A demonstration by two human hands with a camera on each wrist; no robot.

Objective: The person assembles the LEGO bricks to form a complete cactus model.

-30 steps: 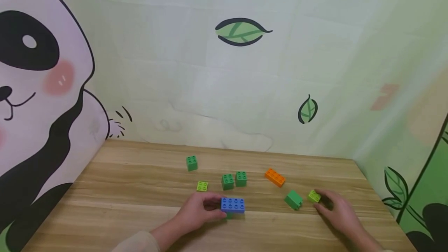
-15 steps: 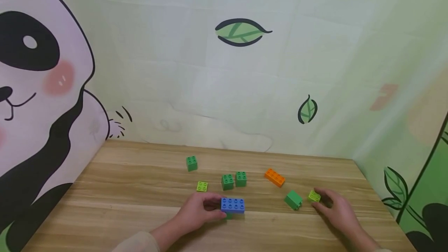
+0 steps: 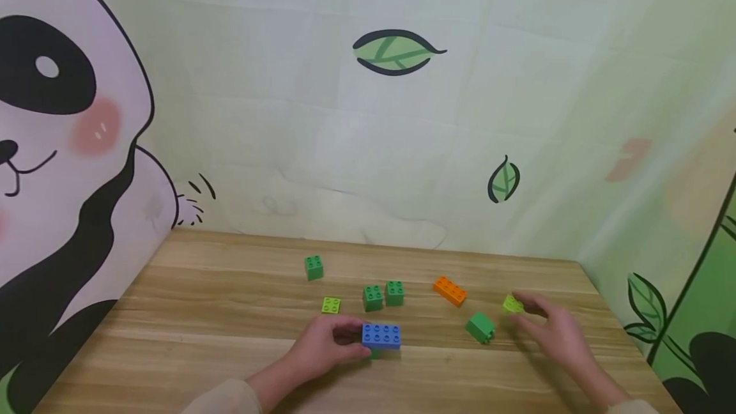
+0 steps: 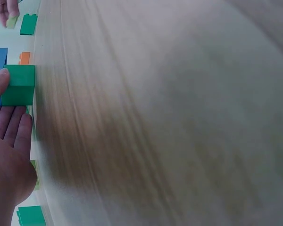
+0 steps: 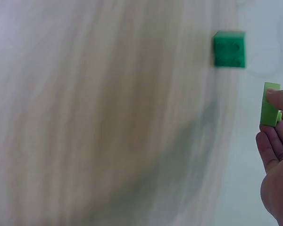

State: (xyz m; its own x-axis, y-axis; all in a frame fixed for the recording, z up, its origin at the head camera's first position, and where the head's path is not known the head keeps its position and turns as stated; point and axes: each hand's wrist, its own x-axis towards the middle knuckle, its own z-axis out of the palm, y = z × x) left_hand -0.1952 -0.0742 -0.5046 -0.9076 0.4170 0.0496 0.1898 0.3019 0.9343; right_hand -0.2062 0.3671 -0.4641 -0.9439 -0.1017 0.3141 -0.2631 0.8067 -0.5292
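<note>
My left hand (image 3: 318,351) grips a blue brick (image 3: 381,336) from its left side. Under the blue brick sits a green brick (image 4: 20,85), and the left wrist view shows my thumb against the pair. Between thumb and fingers of my right hand (image 3: 556,332) is a thin lime-green brick (image 5: 270,106), raised off the table. Just left of that hand, a green brick (image 3: 480,328) lies on its side with its studs facing right.
Behind my left hand are a lime brick (image 3: 331,305) and a green brick (image 3: 314,268). Two more green bricks stand close together, the nearer one (image 3: 372,298) on the left. An orange brick (image 3: 450,291) lies farther right on the wooden table (image 3: 218,286), before a printed cloth backdrop (image 3: 322,165).
My right hand has lifted the lime brick off the table, up and slightly left in the head view. The left hand and its bricks have stayed in place.
</note>
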